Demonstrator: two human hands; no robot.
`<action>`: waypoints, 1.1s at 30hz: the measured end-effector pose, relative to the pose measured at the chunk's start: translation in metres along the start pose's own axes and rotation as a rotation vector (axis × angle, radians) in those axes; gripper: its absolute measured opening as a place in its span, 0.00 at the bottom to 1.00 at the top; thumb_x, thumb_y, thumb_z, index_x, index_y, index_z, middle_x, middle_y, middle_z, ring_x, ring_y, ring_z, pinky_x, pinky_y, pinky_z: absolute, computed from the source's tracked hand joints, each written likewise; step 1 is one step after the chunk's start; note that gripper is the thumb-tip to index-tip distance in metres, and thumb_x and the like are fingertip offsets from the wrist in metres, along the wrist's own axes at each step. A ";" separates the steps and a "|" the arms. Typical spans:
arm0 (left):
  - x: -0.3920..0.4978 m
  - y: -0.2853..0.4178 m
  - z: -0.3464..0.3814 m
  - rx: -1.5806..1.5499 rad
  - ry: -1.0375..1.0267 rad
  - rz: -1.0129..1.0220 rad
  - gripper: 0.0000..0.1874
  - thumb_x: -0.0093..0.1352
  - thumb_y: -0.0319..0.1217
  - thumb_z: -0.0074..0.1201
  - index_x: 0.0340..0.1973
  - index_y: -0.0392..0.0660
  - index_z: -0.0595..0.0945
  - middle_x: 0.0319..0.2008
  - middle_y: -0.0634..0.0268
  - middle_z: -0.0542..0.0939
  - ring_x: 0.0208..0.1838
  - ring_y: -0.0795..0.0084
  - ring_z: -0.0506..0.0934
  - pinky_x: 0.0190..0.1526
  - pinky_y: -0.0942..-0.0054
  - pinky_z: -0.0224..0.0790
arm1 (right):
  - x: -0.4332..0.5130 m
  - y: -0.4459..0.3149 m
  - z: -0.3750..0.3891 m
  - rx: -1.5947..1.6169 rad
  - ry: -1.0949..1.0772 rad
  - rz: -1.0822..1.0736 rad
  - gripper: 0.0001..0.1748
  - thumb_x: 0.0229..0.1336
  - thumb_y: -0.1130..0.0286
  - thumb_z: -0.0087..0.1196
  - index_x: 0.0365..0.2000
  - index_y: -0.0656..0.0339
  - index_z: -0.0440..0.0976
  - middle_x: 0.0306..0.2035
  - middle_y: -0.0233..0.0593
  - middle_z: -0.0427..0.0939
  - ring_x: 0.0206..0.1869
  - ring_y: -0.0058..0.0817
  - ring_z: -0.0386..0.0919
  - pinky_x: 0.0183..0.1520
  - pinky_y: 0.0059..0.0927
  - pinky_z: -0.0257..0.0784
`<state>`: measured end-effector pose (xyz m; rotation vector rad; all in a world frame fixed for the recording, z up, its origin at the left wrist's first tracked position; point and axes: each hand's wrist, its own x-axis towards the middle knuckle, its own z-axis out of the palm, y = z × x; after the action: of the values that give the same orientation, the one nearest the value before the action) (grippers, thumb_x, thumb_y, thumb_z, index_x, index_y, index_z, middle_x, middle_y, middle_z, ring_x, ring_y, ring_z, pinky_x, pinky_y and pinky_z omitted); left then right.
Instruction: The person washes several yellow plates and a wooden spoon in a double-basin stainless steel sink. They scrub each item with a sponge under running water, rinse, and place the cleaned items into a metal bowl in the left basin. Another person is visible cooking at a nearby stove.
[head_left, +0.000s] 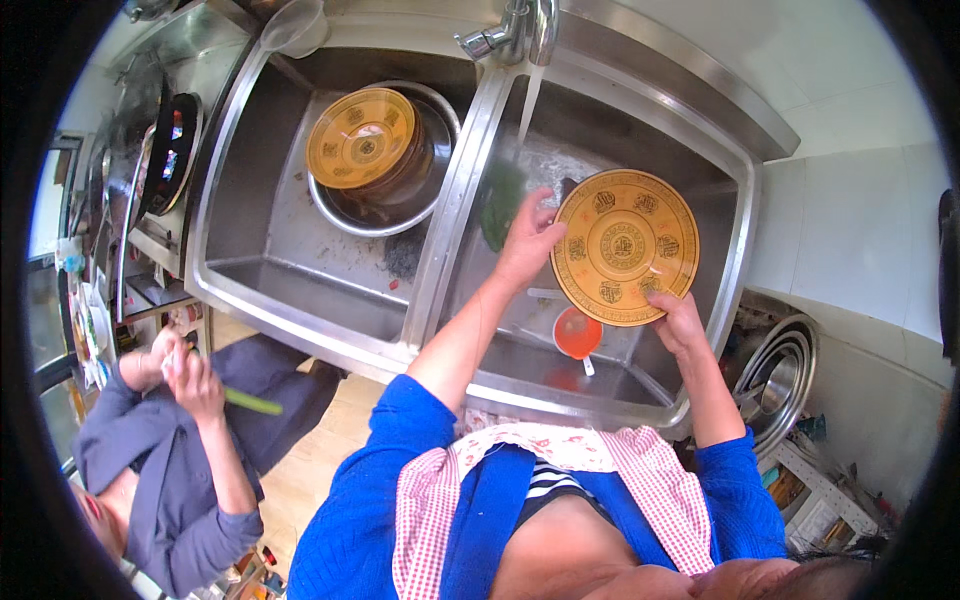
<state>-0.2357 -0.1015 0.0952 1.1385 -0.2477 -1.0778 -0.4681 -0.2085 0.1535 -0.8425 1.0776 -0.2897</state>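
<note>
A yellow patterned plate is held over the right sink basin, its decorated face turned up. My right hand grips its lower right rim, thumb on top and the other fingers hidden underneath. At the plate's left edge, my left hand has its fingers apart, the thumb at or very near the rim. Water runs from the chrome faucet into this basin. Below the plate lie an orange ladle or strainer with a white handle and a green leafy piece or scrubber, blurred.
In the left basin, similar yellow plates are stacked in a metal bowl. A clear plastic container stands at the back rim. A co-worker at left holds a long green stalk. Nested metal bowls stand at right.
</note>
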 end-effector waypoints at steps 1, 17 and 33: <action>-0.012 0.007 -0.005 0.062 -0.042 -0.070 0.23 0.64 0.22 0.51 0.56 0.36 0.70 0.48 0.57 0.78 0.47 0.72 0.76 0.49 0.74 0.69 | -0.007 0.002 0.004 0.041 -0.028 0.004 0.25 0.55 0.83 0.46 0.55 0.70 0.63 0.51 0.46 0.74 0.49 0.38 0.77 0.51 0.36 0.76; -0.129 0.064 -0.057 -0.246 0.051 -0.136 0.23 0.65 0.21 0.49 0.57 0.32 0.70 0.52 0.55 0.76 0.52 0.67 0.77 0.54 0.70 0.70 | -0.057 0.008 0.106 -0.206 -0.305 -0.224 0.22 0.52 0.80 0.48 0.50 0.72 0.68 0.47 0.41 0.76 0.45 0.29 0.77 0.49 0.29 0.73; -0.129 0.059 -0.093 -0.414 0.220 -0.073 0.21 0.63 0.20 0.49 0.54 0.33 0.73 0.48 0.54 0.79 0.48 0.62 0.80 0.50 0.65 0.75 | -0.102 0.018 0.122 -0.188 -0.378 -0.091 0.33 0.57 0.73 0.52 0.61 0.66 0.55 0.44 0.48 0.76 0.33 0.27 0.78 0.34 0.22 0.74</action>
<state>-0.2074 0.0581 0.1458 0.8854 0.1863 -0.9998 -0.4147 -0.0801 0.2324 -1.0677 0.7201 -0.0988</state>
